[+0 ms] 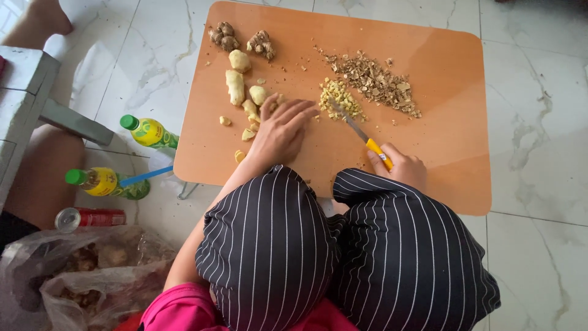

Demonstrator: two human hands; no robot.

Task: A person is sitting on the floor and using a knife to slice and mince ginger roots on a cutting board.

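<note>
Head view: right hand [401, 164] grips a yellow-handled knife [361, 133], blade in the chopped ginger [340, 98]; left hand [278, 132], fingers spread flat, rests beside peeled ginger pieces [245, 92] on the orange table [441, 153]. Chopping, I'd say; steady strokes needed.

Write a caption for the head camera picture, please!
Right hand holds a yellow-handled knife at chopped ginger while the left hand rests beside peeled ginger pieces on an orange board.

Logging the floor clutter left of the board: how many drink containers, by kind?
Green-capped yellow bottles: 2
Red can: 1
Total: 3
</note>
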